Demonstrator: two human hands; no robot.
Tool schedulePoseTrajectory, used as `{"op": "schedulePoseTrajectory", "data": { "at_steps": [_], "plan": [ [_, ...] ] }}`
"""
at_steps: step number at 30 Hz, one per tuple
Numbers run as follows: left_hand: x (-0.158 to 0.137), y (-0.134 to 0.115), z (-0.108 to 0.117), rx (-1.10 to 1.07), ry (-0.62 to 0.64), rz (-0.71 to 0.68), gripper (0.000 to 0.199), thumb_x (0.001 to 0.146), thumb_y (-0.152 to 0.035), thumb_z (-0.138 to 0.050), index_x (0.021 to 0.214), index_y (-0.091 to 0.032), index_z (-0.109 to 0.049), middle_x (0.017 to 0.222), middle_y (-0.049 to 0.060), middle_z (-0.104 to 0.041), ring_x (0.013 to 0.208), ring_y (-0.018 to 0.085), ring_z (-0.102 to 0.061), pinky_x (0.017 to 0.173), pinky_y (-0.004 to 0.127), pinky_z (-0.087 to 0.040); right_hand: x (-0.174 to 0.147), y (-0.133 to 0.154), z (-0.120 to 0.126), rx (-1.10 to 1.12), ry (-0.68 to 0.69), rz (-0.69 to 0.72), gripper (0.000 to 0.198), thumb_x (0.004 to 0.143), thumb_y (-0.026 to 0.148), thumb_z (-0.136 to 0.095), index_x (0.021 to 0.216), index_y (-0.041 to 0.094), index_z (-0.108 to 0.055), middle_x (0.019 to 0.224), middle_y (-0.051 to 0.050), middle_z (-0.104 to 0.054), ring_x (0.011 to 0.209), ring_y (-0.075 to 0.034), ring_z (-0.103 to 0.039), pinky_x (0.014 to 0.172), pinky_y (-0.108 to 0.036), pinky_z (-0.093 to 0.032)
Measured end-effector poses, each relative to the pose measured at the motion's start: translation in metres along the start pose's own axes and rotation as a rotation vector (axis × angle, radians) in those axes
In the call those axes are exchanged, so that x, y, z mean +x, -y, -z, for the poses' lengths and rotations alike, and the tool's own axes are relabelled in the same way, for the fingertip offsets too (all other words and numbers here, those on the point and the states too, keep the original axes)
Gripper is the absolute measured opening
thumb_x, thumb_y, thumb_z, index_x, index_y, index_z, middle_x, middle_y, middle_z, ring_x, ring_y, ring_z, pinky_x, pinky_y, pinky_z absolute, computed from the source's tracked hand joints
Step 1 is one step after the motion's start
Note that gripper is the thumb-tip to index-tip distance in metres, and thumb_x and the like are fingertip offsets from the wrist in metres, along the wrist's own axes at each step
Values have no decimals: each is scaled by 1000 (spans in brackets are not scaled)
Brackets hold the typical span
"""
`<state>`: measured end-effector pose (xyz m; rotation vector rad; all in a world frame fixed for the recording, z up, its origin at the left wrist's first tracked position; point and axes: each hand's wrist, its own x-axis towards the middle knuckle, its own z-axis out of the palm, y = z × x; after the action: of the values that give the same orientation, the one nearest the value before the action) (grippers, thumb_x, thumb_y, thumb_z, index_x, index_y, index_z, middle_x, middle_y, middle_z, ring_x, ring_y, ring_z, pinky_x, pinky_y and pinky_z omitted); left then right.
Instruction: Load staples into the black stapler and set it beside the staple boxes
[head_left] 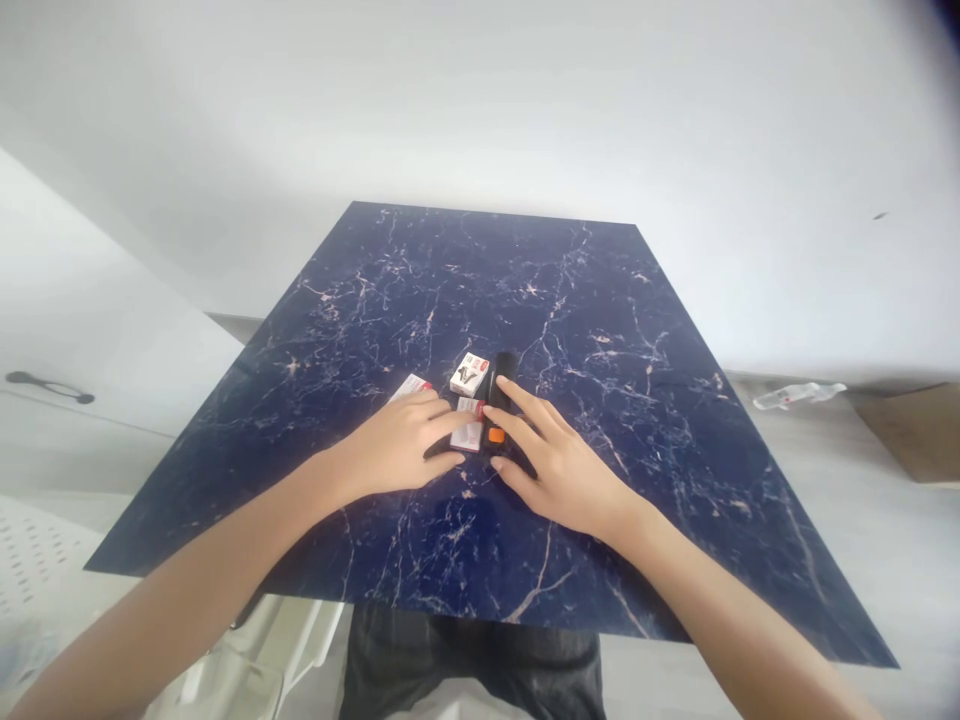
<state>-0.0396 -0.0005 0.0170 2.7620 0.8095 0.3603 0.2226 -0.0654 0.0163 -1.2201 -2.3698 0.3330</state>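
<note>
My left hand (401, 445) rests low over the table, index finger and thumb stretched apart. Its index finger reaches across a small white and red box (466, 433), and its other fingers partly cover another white and red box (411, 385). On the right, my right hand (559, 460) has its fingers spread, with fingertips touching a long black object (504, 370) with an orange patch; its exact kind is unclear. Just beyond the nearer box sits a small white carton (469, 374) with a dark picture and red print, beside the black object.
All of these lie on a dark blue marble-patterned table (480, 280). A white wall stands behind it. Clear plastic bottles (799, 395) and a brown cardboard box (915, 430) are on the floor at right. A white cabinet with a dark handle (51, 387) is at left.
</note>
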Motion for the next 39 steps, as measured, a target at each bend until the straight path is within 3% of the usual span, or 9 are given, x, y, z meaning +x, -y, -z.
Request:
{"op": "schedulePoseTrajectory", "data": {
  "at_steps": [4, 10, 16, 19, 22, 27, 31, 35, 39],
  "plan": [
    [-1, 3, 12, -52, 3, -78, 41, 98, -38, -69, 135, -21, -68, 126, 13, -71, 117, 31, -64, 107, 52, -52, 0, 1, -3, -13, -26, -13, 50, 103, 28, -58, 152, 22, -50, 173, -16, -29, 154, -39, -38, 117, -63, -48],
    [-15, 40, 43, -128, 139, 124, 59, 87, -32, -74, 145, -32, -63, 159, 8, -50, 147, 36, -44, 123, 54, -39, -1, 0, -2, -48, -13, -18, 48, 104, 28, -55, 152, 21, -52, 174, -14, -28, 153, -38, -41, 117, -61, -50],
    [-23, 60, 53, -178, 254, 212, 68, 87, -32, -73, 152, -37, -55, 162, 5, -48, 149, 35, -45, 118, 51, -45, -1, 0, -3, -15, -16, -35, 53, 103, 24, -55, 155, 22, -48, 175, -13, -25, 155, -37, -40, 119, -60, -48],
    [-19, 57, 55, -195, 249, 263, 60, 88, -38, -75, 146, -35, -60, 153, 7, -57, 136, 34, -58, 109, 50, -51, 0, 0, -3, 3, -12, -47, 52, 104, 25, -54, 155, 22, -47, 175, -12, -25, 151, -36, -46, 116, -58, -52],
    [-8, 38, 46, -236, 140, 278, 55, 87, -50, -79, 137, -32, -65, 137, 8, -67, 119, 31, -67, 100, 49, -55, 0, -1, -2, 20, -18, -53, 53, 103, 24, -55, 155, 23, -47, 175, -12, -26, 150, -37, -47, 115, -59, -54],
    [9, 1, 5, -255, -81, 107, 44, 93, -45, -76, 132, -26, -67, 144, 10, -63, 134, 32, -57, 114, 54, -48, 0, 0, -1, 46, -30, -35, 56, 103, 23, -54, 158, 25, -45, 174, -13, -29, 152, -38, -44, 116, -60, -52],
    [6, 1, -13, -235, -30, 43, 60, 91, -39, -79, 146, -29, -59, 160, 11, -48, 145, 35, -45, 118, 57, -44, 0, 5, -3, 80, -61, -123, 62, 101, 25, -55, 160, 27, -39, 174, -13, -27, 146, -40, -52, 103, -61, -61],
    [4, 8, -10, -204, -32, 95, 61, 93, -37, -77, 149, -32, -56, 149, 10, -58, 137, 34, -52, 115, 57, -47, -1, 10, -5, 187, -138, -297, 71, 94, 26, -62, 160, 27, -37, 170, -16, -34, 118, -35, -72, 94, -57, -66],
    [9, 4, -6, -231, -68, 138, 69, 89, -34, -78, 152, -28, -51, 145, 11, -62, 129, 33, -57, 107, 55, -52, -1, 11, -4, 405, -138, -358, 76, 87, 14, -61, 158, 28, -39, 153, -12, -55, 112, -27, -73, 99, -48, -65]
  ]
}}
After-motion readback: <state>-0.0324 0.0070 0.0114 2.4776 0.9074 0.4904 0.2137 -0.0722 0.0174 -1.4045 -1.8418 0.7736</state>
